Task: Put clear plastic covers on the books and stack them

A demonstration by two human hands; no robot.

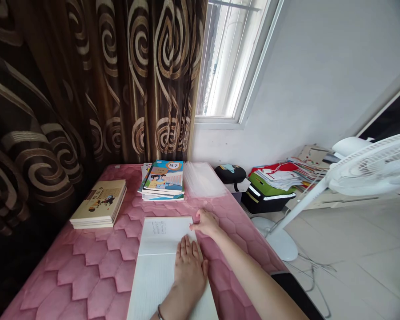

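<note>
An open book lies on the pink quilted bed cover, a sheet with a small block of print at its far end and a pale, faintly lined page nearer me. My left hand, with a bracelet at the wrist, presses flat on the book near its right side, fingers stretched out. At the far right corner of the book is my right hand. Its thumb touches the page edge, and a gap shows between thumb and forefinger; the other fingers are partly hidden.
On the bed are a stack of beige books, a pile of colourful textbooks and clear plastic sheets. A patterned curtain hangs behind. To the right stand a white fan and a black box with papers.
</note>
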